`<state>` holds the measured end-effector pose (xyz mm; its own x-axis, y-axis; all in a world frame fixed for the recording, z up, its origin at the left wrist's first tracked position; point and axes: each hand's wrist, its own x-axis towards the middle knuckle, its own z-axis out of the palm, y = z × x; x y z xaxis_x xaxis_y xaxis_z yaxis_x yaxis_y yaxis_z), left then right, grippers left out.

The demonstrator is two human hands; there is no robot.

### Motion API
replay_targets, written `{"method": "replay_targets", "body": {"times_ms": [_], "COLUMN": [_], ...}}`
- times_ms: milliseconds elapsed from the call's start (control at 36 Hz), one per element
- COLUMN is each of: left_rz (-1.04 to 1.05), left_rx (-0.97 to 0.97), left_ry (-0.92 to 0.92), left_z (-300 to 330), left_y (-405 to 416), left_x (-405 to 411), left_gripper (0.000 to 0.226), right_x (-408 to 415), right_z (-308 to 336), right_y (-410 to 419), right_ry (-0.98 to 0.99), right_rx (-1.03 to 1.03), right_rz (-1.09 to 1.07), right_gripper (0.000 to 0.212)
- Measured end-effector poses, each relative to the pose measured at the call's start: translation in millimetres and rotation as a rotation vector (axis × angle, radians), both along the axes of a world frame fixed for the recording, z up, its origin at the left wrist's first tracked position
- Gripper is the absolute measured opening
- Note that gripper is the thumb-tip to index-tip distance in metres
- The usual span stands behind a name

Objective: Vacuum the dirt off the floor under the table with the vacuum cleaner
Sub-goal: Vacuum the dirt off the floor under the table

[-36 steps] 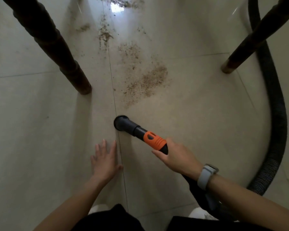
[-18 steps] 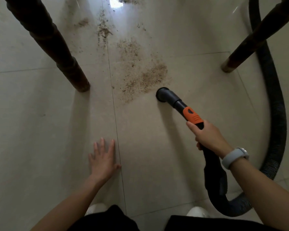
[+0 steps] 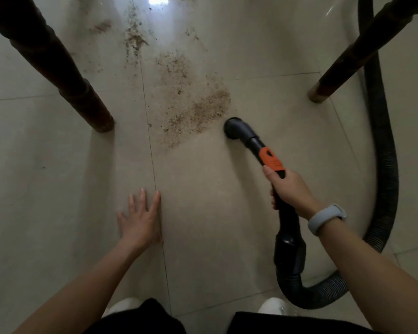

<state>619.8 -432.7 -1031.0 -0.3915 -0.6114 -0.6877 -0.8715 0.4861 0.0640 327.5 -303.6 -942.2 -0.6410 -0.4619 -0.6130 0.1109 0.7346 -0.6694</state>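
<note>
Nozzle (image 3: pixel 233 127) barely moved beside dirt (image 3: pixel 203 112), right hand (image 3: pixel 290 186) fingers still gripping wand, left hand (image 3: pixel 140 218) flat.

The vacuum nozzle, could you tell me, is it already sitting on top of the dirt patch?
No, the nozzle sits just right of the dirt.

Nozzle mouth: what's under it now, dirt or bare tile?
The nozzle sits on pale tile just right of the dirt patch. Its rim hides whatever lies directly beneath.

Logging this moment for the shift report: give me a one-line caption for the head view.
Right hand holds black, orange-collared vacuum nozzle beside brown dirt patch; left hand flat on tile.
</note>
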Motion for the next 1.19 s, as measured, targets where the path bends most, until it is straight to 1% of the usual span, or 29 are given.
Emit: {"method": "replay_targets", "body": {"times_ms": [83, 139, 278, 417, 472, 556, 639, 722, 806, 861, 917, 972, 1083, 1139, 1194], "left_rz": [0.021, 0.028, 0.045, 0.043, 0.045, 0.047, 0.039, 0.037, 0.036, 0.038, 0.04, 0.043, 0.04, 0.041, 0.039], "left_rx": [0.007, 0.01, 0.019, 0.046, 0.05, 0.052, 0.049, 0.048, 0.051, 0.054, 0.056, 0.054, 0.051, 0.049, 0.048], "left_ry": [-0.023, -0.03, -0.045, -0.067, -0.075, -0.082, -0.076, -0.077, -0.074, -0.078, -0.076, -0.075, -0.077, -0.075, -0.076], "left_z": [2, 2, -2, 1, 1, 1, 0, -1, -1, -1, -2, -4, -5, -5, -4], "left_y": [-3, -3, -4, -11, -11, -11, -10, -11, -12, -11, -11, -12, -12, -12, -12], "left_x": [-4, -2, 4, 4, 2, 3, 4, 3, 4, 5, 4, 4, 4, 4, 4], "left_gripper": [0.126, 0.128, 0.132, 0.136, 0.137, 0.139, 0.14, 0.141, 0.141, 0.142, 0.143, 0.143, 0.142, 0.142, 0.143], "right_x": [9, 3, -32, -41, -36, -30, -24, -18, -11, -3, 7, 16, 9, -6, -20], "right_z": [1, 4, 11, 12, 10, 1, -11, -19, -23, -27, -30, -33, -34, -32, -26], "right_y": [-9, -7, -10, -39, -46, -45, -39, -35, -30, -21, -8, 5, 14, 7, -4], "right_ry": [-0.031, -0.04, -0.078, -0.154, -0.153, -0.082, 0.038, 0.197, 0.363, 0.482, 0.55, 0.571, 0.505, 0.495, 0.44], "right_rx": [0.018, 0.01, -0.017, -0.023, -0.025, -0.023, -0.005, 0.056, 0.066, 0.091, 0.115, 0.135, 0.144, 0.141, 0.126], "right_rz": [0.1, 0.068, -0.141, -0.099, -0.071, -0.036, 0.005, 0.068, 0.143, 0.194, 0.215, 0.217, 0.16, 0.117, 0.082], "right_gripper": [0.029, 0.029, 0.034, 0.034, 0.034, 0.033, 0.033, 0.038, 0.041, 0.049, 0.054, 0.052, 0.037, 0.037, 0.036]}}
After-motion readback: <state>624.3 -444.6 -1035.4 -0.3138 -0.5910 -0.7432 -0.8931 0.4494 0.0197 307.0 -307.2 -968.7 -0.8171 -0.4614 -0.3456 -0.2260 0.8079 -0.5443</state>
